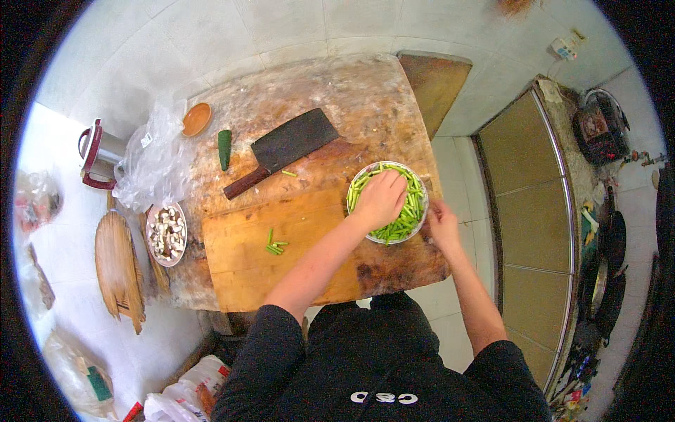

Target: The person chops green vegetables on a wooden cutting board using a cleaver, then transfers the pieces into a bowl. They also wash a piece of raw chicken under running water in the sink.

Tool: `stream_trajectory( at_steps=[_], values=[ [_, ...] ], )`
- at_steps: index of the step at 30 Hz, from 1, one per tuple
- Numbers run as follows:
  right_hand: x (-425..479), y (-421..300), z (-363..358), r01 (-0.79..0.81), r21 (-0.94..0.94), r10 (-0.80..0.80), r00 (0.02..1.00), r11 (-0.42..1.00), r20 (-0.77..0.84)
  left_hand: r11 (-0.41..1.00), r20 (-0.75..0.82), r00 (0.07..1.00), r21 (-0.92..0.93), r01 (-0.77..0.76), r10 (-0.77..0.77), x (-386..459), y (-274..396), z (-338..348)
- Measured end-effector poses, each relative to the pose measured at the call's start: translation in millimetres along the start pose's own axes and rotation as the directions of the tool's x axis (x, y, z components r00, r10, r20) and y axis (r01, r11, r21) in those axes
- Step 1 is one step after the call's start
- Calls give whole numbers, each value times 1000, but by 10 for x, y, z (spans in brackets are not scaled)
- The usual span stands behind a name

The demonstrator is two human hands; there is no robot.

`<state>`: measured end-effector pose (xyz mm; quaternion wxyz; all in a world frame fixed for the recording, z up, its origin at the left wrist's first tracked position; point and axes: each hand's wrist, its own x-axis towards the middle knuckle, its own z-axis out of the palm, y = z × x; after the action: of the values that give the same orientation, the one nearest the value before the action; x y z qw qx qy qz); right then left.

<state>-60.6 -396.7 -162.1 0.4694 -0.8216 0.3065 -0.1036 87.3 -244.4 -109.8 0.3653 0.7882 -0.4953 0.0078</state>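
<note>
My left hand rests on cut green stems in a round, pale-rimmed dish near the table's right side. Its fingers point down among the stems, and whether they grip any is hidden. Just right of the dish, at the table edge, is my right hand with its fingers curled; I cannot tell whether it holds anything. A few stem pieces lie on the wooden cutting board. Beyond the board lies a cleaver with a dark blade and wooden handle, one stem piece beside it.
A dark green cucumber piece and a small brown dish lie at the far left of the worn wooden table. Nearby are a clear plastic bag, a plate of chopped mushrooms and a steel jug. A counter stands right.
</note>
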Motion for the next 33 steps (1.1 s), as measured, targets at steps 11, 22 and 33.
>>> stream_trajectory(
  at_steps=[11, 22, 33],
  values=[
    [174, 45, 230, 68, 4, -68, 996, 998, -55, 999, -225, 974, 38, 28, -19, -133, -203, -611],
    [1182, 32, 135, 49, 43, -49, 999, 998, -8, 731, 124, 944, 666, 149, -305, -671, -1395, -1286],
    [-295, -1048, 860, 611, -185, -511, 763, 769, 396, 849, -55, 871, 202, 488, -488, -1627, -1088, -1579]
  ],
)
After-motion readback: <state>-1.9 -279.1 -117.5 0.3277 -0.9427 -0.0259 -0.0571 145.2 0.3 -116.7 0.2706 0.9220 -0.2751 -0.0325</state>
